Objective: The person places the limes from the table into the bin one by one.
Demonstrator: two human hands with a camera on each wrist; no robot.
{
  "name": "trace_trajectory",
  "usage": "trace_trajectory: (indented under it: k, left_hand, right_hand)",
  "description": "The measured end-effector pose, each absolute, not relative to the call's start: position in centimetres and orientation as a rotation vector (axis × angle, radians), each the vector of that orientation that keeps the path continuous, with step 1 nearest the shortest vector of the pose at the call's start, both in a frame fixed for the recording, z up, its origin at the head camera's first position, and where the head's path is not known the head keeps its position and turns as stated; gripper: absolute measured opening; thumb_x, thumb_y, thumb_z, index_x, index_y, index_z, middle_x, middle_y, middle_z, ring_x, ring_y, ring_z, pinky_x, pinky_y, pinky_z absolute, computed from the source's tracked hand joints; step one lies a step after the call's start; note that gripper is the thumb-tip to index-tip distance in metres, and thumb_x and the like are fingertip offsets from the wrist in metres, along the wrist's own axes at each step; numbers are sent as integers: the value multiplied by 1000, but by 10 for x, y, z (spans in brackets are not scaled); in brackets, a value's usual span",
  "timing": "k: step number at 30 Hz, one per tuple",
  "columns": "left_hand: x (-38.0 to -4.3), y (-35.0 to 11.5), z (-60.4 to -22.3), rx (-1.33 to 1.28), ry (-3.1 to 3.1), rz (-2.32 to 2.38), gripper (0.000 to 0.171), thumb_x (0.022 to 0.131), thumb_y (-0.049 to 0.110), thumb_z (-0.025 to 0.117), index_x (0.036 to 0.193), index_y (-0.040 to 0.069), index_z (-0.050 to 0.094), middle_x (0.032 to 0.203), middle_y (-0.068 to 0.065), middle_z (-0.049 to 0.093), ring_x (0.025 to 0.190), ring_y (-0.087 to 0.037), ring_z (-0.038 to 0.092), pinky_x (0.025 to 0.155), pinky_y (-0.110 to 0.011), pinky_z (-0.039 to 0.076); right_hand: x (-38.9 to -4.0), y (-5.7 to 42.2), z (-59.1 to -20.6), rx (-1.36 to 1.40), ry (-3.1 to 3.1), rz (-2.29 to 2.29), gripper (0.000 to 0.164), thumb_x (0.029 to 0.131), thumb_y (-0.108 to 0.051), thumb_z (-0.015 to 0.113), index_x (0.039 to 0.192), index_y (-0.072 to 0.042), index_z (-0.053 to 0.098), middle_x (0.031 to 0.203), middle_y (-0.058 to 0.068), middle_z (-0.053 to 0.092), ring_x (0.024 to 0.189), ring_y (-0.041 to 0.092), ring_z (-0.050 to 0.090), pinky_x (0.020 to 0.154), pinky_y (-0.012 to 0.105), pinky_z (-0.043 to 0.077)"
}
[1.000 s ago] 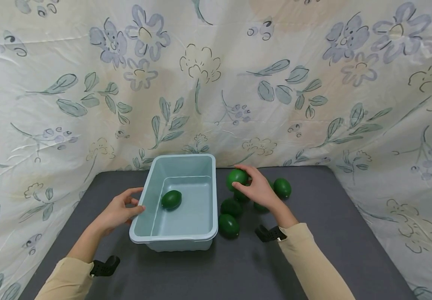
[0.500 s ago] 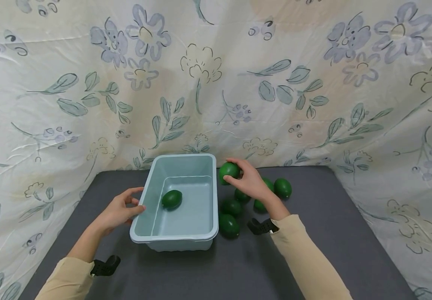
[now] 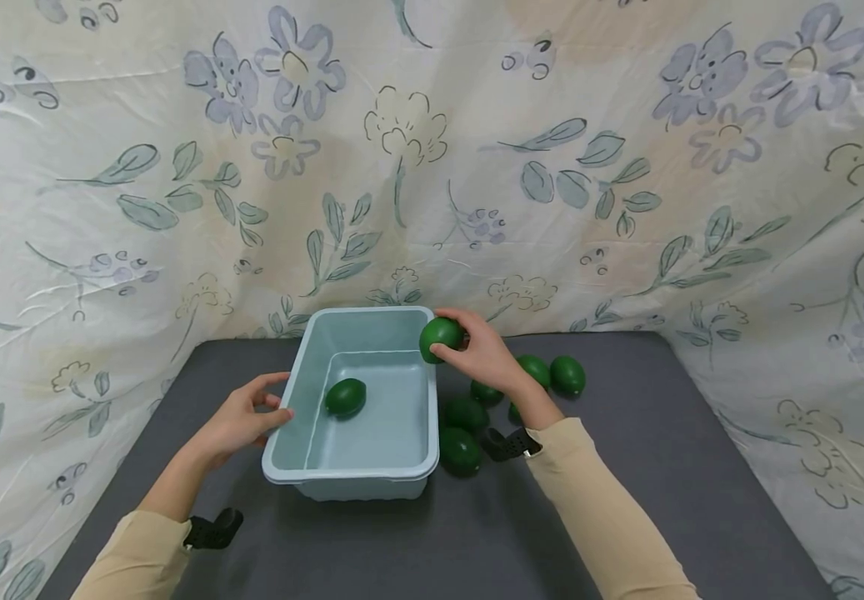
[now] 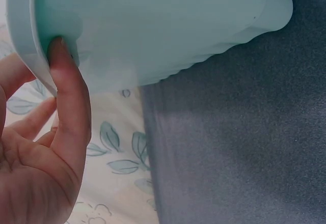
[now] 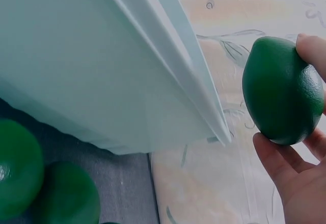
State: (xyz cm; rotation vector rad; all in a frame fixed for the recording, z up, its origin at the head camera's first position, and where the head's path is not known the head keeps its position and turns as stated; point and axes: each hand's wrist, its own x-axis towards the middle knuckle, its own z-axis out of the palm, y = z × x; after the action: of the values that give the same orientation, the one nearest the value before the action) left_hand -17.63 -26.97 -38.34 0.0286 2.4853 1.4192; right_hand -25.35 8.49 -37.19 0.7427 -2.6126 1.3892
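A pale blue-green plastic tub (image 3: 349,477) stands on the table, with one dark green lime (image 3: 345,398) lying on its floor. My left hand (image 3: 240,421) grips the tub's left rim; in the left wrist view a fingertip (image 4: 58,46) hooks in beneath the lip. Between thumb and fingers my right hand (image 3: 486,357) pinches another lime (image 5: 282,91), raised at the tub's right rim near the back corner. From the right wrist view, this lime appears just outside the rim line, its pointed end facing away from the palm.
Several more limes lie to the right of the tub, including a near lime (image 3: 460,452) close against its side and a far lime (image 3: 568,377) beyond the right wrist. The dark grey table (image 3: 664,500) ends at a floral cloth (image 3: 432,167) behind.
My right hand has carried its lime leftward and slightly up, from over the other limes to the tub's right rim. The left hand keeps its grip on the tub.
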Motion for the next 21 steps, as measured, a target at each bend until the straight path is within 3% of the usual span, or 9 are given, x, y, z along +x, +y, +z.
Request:
trace_trajectory:
  k: [14, 21]
  left_hand:
    - [-176, -270, -383, 35, 2486, 1422, 69, 88, 15, 62, 144, 8, 23, 102, -18, 52, 79, -20, 61, 63, -39, 55]
    - [-177, -271, -384, 26, 2486, 1423, 68, 88, 14, 61, 144, 8, 23, 101, -18, 51, 79, -21, 60, 65, -41, 55]
  right_hand:
    - [-252, 59, -363, 788, -2640, 1393, 54, 86, -26, 65, 134, -13, 45, 129, 9, 45, 107, 21, 49, 83, 36, 48]
    - [-252, 49, -365, 831, -2637, 1379, 54, 86, -25, 65, 134, -11, 46, 127, 8, 47, 100, 20, 50, 77, 33, 47]
